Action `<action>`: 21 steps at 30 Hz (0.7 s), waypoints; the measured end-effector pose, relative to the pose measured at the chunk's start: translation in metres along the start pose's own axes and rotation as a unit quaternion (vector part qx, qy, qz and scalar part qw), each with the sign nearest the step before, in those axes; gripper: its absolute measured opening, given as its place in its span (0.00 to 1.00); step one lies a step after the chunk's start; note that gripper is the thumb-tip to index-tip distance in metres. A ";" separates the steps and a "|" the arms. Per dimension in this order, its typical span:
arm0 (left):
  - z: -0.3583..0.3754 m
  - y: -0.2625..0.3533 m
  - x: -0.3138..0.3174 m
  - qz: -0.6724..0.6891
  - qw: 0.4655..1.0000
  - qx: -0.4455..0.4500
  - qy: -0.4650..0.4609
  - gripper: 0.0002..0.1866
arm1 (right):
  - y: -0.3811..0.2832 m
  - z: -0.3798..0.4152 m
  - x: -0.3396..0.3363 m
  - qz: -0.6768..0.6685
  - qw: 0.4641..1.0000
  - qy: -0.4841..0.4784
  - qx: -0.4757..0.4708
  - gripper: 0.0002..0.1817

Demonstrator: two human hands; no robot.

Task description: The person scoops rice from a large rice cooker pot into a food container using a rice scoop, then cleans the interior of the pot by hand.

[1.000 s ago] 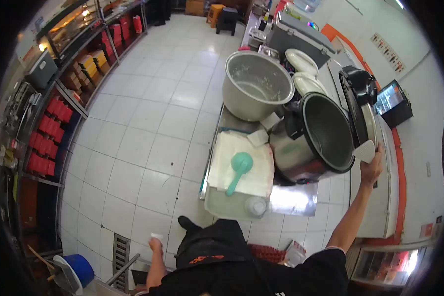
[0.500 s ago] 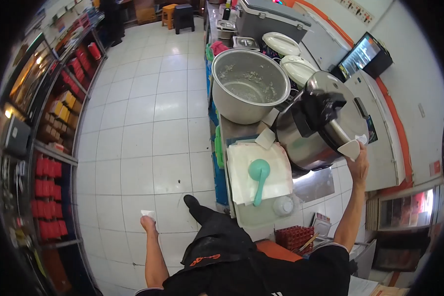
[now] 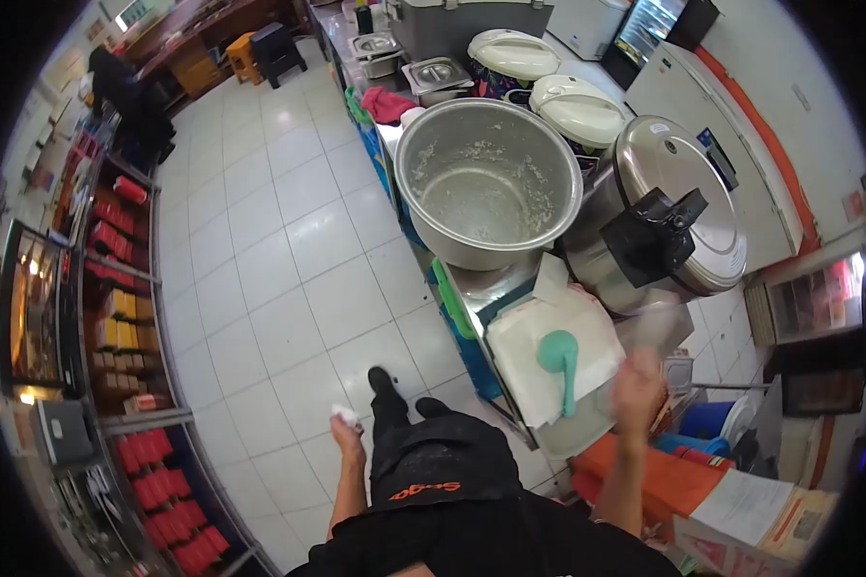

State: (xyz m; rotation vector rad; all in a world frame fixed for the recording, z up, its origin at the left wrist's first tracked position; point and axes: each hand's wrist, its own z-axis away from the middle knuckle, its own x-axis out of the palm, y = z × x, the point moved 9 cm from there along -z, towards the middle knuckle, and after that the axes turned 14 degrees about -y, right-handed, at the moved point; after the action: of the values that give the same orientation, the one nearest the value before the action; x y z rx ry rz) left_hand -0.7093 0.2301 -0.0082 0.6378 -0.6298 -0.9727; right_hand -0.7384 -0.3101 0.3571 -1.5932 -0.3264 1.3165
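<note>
My left hand (image 3: 346, 435) is closed round a crumpled white tissue (image 3: 345, 413), held low over the tiled floor. My right hand (image 3: 639, 385) is smeared by motion beside the counter's near end, with a blurred whitish shape above it that I cannot make out. Close to it, a green ladle (image 3: 560, 356) lies on white sheets (image 3: 518, 350). Behind these stands a big metal pot (image 3: 471, 197), uncovered, with white residue on its inner wall. The steel rice cooker (image 3: 678, 159) beside it has its lid closed.
Two white-lidded containers (image 3: 516, 54) and steel trays (image 3: 437, 74) stand farther along the counter. A person in dark clothes (image 3: 125, 101) is at the far left. Shelves with red boxes (image 3: 147, 449) line the left side. An orange surface (image 3: 659, 481) lies at lower right.
My right hand has left the cooker's side and moved down and left. My left hand still holds the white tissue. The view has turned and shifted, and the far person shows more fully.
</note>
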 end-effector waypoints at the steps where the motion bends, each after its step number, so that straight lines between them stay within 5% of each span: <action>1: -0.007 0.031 0.031 -0.002 1.000 0.010 -0.020 0.13 | 0.021 0.005 0.060 0.102 0.994 -0.029 -0.020 0.18; 4: -0.038 0.124 0.107 -0.094 0.975 0.065 -0.189 0.18 | -0.049 0.028 0.189 -0.253 0.928 -0.259 0.088 0.19; 5: -0.054 0.151 0.118 -0.106 0.972 0.063 -0.198 0.18 | -0.057 0.032 0.214 -0.399 0.851 -0.301 0.163 0.16; 6: -0.066 0.171 0.134 -0.093 0.965 0.074 -0.234 0.18 | -0.075 0.025 0.217 -0.404 0.861 -0.284 0.126 0.16; 10: -0.089 0.264 0.215 -0.128 0.934 0.161 -0.291 0.16 | -0.132 -0.019 0.186 -0.344 0.921 -0.176 0.045 0.15; 14: -0.077 0.346 0.326 -0.227 0.880 0.217 -0.356 0.14 | -0.151 -0.079 0.160 -0.144 0.987 -0.066 0.016 0.20; 18: -0.109 0.378 0.427 -0.196 0.860 0.273 -0.384 0.14 | -0.152 -0.149 0.183 -0.047 0.986 -0.159 0.032 0.23; 21: -0.120 0.379 0.493 -0.223 0.850 0.229 -0.419 0.15 | -0.135 -0.203 0.216 0.037 0.967 -0.247 0.056 0.24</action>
State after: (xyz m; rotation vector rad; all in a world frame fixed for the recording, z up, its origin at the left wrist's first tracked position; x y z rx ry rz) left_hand -0.2100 -0.0240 0.2869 0.7871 -1.5739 -1.5756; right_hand -0.4358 -0.1956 0.3207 -1.1771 -0.4884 1.7540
